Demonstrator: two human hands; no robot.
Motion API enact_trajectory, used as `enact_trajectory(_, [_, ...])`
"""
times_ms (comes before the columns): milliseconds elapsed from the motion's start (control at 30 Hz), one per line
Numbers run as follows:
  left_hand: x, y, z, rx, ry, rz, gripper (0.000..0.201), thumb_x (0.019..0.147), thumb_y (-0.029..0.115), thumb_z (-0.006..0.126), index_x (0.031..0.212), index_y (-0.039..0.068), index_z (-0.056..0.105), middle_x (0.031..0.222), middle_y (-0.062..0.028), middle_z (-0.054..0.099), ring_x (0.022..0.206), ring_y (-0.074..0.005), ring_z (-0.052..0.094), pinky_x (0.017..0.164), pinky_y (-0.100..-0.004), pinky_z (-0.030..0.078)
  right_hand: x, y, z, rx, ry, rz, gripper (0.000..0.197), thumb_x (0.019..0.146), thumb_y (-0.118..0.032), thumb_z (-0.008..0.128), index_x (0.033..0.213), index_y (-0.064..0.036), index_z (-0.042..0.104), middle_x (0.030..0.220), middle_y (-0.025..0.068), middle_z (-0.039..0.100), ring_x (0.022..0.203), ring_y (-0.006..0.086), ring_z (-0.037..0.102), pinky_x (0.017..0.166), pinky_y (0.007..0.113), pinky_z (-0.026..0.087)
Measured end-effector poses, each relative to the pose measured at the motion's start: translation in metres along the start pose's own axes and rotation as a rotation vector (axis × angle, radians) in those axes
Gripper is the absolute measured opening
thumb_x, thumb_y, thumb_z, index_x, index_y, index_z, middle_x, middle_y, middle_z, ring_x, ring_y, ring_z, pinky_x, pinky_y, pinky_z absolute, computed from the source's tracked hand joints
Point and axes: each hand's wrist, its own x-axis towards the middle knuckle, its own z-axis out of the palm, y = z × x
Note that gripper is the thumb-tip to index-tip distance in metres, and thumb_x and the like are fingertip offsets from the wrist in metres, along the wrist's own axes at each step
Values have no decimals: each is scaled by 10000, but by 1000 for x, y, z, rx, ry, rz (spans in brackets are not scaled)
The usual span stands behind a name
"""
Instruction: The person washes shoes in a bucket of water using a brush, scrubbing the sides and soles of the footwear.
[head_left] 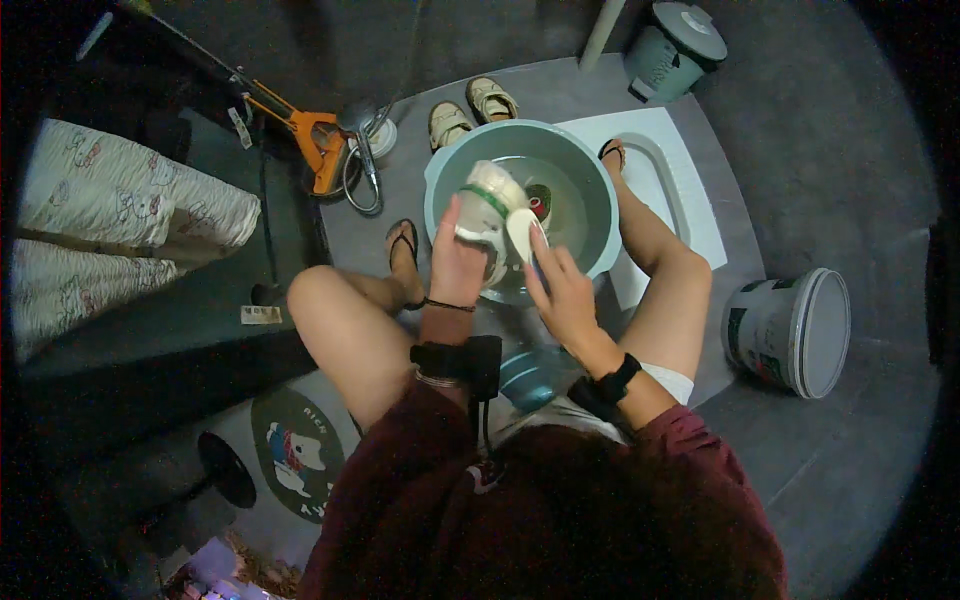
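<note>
My left hand (457,262) is closed around a white shoe (488,195) with a green band, tilted above a pale green basin (606,190). Between my knees, the basin holds cloudy water. In my right hand (562,295) is a white scrubbing brush (522,234), laid against the shoe's side; its bristles are hidden. Just beyond the brush, in the basin, is a small round dark green and red thing (539,203) whose kind I cannot make out. My left fingers are partly hidden behind the shoe.
Beige shoes (449,125) stand behind the basin. A squat toilet (690,190) lies to the right, with a lidded bin (672,55) behind it and a white bucket (785,333) nearer. An orange squeegee mop (318,150) and shower head (368,180) are at left, near a patterned curtain (120,200).
</note>
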Motion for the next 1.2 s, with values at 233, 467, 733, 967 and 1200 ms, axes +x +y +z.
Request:
enact_trajectory(233, [-6,11,-12,-54,-20,30,409,864,304,495,1166,32,450,1146,-75,512,1061,-223,475,922,-377,351,15,7,10,76,-53,12,483,834,-199,510,1295,-167,370,848,117,511,677,296,552,598,359,450])
enact_trajectory(467, [12,24,-65,-66,209,48,636,832,574,358,1204,65,438,1205,-115,468,1104,-297,431,955,-488,305,-22,39,14,302,-85,331,454,876,-199,452,1304,-104,336,1171,206,491,1065,314,499,851,325,402])
enact_trajectory(733, [-19,-2,-80,-34,194,109,468,850,401,372,1129,49,505,1125,-105,531,1033,-279,486,904,-412,363,-8,92,51,365,-217,583,550,736,-133,566,1249,-25,397,1058,242,546,975,331,548,839,328,412])
enact_trajectory(967, [-47,13,-146,22,295,-26,432,836,404,390,1046,62,548,1076,-112,551,1011,-295,494,904,-448,362,20,171,100,43,-408,737,472,709,-134,566,1095,115,455,891,299,565,875,419,557,754,405,447])
enact_trajectory(1200, [-60,41,-151,279,523,-369,363,847,306,433,1069,38,539,1036,-109,579,919,-247,562,782,-361,468,21,211,130,-193,-766,820,517,768,-172,510,1212,43,353,1073,290,477,939,414,537,784,458,452])
